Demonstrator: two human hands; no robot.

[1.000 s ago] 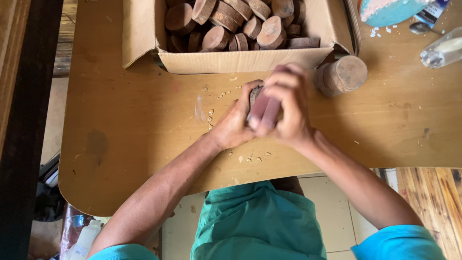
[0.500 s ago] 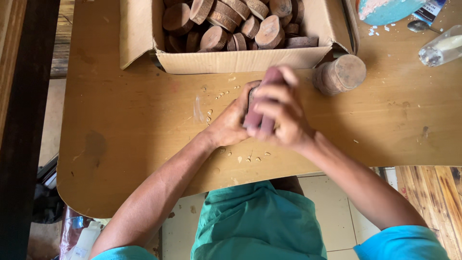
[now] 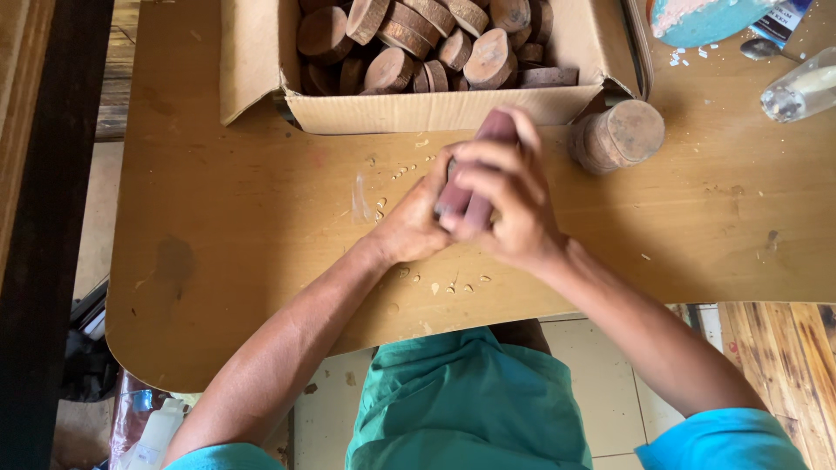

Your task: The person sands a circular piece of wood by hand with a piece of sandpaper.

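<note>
Your right hand (image 3: 509,204) has its grip closed over a reddish-brown folded sheet (image 3: 479,170), pressed against something your left hand (image 3: 416,228) holds; that piece is hidden by the fingers, so I cannot tell what it is. Both hands sit over the middle of the wooden surface (image 3: 226,252), close behind the cardboard box (image 3: 418,109). The box front wall stands just beyond your knuckles and blocks travel forward. It is filled with round wooden slices (image 3: 396,70). A loose wooden disc (image 3: 620,135) leans just right of your right hand, near the box corner. Open room lies left of your left hand and toward the near rounded edge. A clear bottle (image 3: 801,91) and a turquoise plate (image 3: 701,17) sit at far right, well apart.
</note>
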